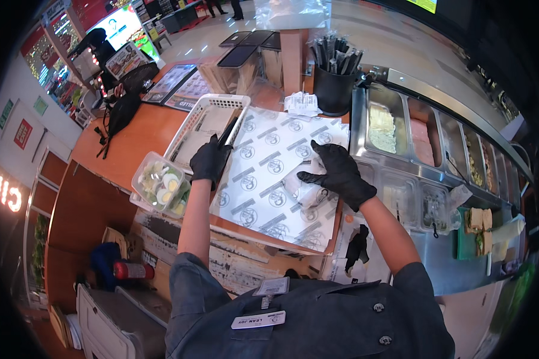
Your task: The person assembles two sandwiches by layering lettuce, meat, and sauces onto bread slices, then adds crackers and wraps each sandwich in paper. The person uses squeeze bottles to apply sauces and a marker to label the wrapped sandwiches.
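My left hand (209,159), in a black glove, is at the right side of a white plastic basket (183,134). A slender black item (229,129), perhaps cutlery, is pinched between its thumb and index finger. My right hand (341,172), also black-gloved, spreads its thumb and fingers over a paper-wrapped bundle (307,190); firm contact is hard to make out. Beneath the bundle lie printed white wrapping sheets (265,179). Left of my left forearm, a clear tub of salad with halved eggs (161,184) sits at the counter edge.
A black holder of wrapped cutlery (333,89) stands behind the sheets, beside paper slips (302,104). Steel food pans (388,123) line the right side. Sandwiches (479,229) rest on a green board (465,244). A black pouch (123,114) lies at left.
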### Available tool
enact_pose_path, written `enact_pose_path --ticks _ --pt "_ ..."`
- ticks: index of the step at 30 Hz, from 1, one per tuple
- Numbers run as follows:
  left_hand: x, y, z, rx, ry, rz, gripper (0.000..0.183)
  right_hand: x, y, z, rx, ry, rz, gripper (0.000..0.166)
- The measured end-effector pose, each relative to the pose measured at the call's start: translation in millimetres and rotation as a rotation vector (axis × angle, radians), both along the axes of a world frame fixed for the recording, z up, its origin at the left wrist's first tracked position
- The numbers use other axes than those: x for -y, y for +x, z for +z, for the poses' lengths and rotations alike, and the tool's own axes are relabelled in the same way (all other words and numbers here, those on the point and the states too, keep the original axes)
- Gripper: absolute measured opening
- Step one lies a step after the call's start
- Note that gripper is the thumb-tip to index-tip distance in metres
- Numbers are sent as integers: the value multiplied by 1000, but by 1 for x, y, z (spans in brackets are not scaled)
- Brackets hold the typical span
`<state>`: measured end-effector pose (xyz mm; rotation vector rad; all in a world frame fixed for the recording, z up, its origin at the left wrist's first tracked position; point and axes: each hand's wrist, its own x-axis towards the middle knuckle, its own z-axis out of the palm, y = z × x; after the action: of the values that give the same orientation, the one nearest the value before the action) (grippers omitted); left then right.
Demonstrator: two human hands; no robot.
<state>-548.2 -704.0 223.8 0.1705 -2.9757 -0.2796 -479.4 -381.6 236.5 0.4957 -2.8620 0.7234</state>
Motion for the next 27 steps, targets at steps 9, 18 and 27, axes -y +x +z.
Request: enact_pose_path --ticks 9,18,27 --pt "16 10 -1 -126 264 27 52 55 -1 32 -344 -130 232 63" --pt "-66 103 73 -69 1238 -361 32 75 -9 22 -312 -248 221 34" --pt "-137 149 24 -98 784 -599 12 45 55 27 156 -1227 -28 43"
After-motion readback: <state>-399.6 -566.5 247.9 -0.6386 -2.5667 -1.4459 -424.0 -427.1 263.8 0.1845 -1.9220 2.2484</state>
